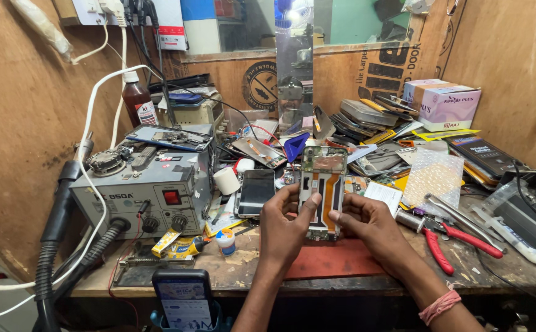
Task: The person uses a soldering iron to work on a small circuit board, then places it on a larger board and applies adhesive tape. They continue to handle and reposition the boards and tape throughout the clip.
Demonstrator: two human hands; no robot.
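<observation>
An opened phone body with bare circuit board and orange flex cable stands upright above the bench, back cover off. My left hand grips its left edge, thumb pressing on the inner face. My right hand holds the right edge, thumb tip resting on the orange cable. A red mat lies on the bench below the hands. A dark phone lies flat just left of the held one.
A grey hot-air station with hose stands at left. Red-handled pliers and tweezers lie at right. Stacked phone parts, a pink box, a brown bottle, a small glue bottle and a mounted phone crowd the bench.
</observation>
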